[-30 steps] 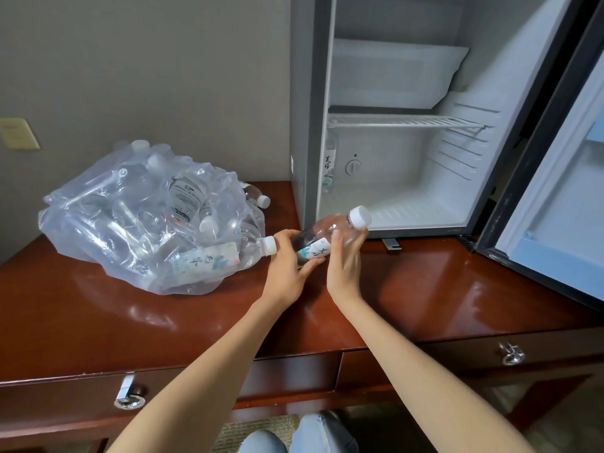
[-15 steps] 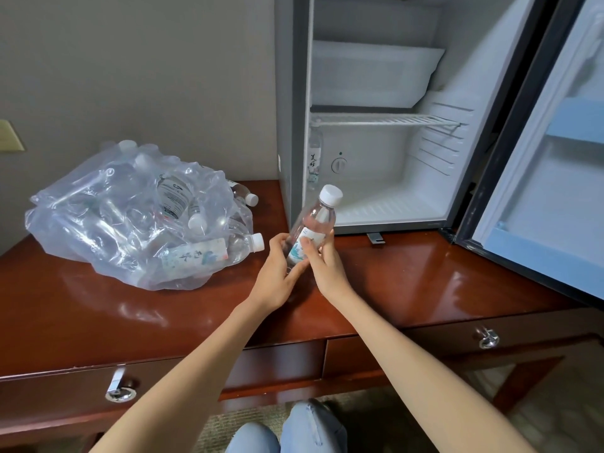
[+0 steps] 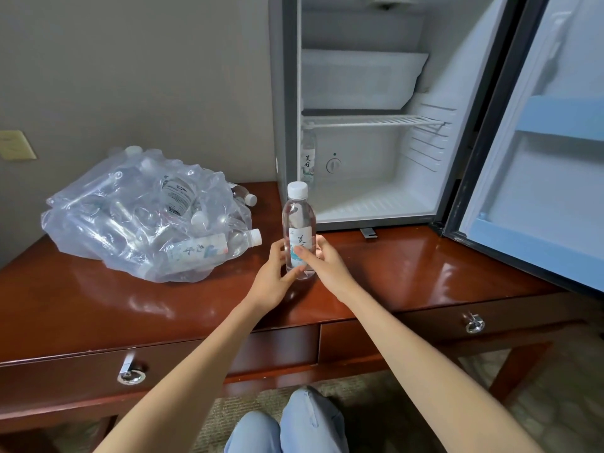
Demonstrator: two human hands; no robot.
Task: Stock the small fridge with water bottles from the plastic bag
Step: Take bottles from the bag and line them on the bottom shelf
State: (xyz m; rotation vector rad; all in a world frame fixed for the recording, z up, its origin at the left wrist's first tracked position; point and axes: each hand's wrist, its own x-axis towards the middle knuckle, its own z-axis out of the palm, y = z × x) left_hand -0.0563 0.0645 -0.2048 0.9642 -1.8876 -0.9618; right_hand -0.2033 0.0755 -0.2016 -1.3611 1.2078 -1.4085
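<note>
Left hand point(image 3: 273, 279), right hand point(image 3: 327, 268) both grip upright water bottle point(image 3: 299, 232), arms outstretched.

Both bare forearms are stretching up from the bottom edge, converging at the centre of the frame. The left hand point(image 3: 273, 277) is curling round the water bottle point(image 3: 298, 220) from the left. The right hand point(image 3: 328, 266) is gripping it from the right, with its thumb lying across the front.
</note>
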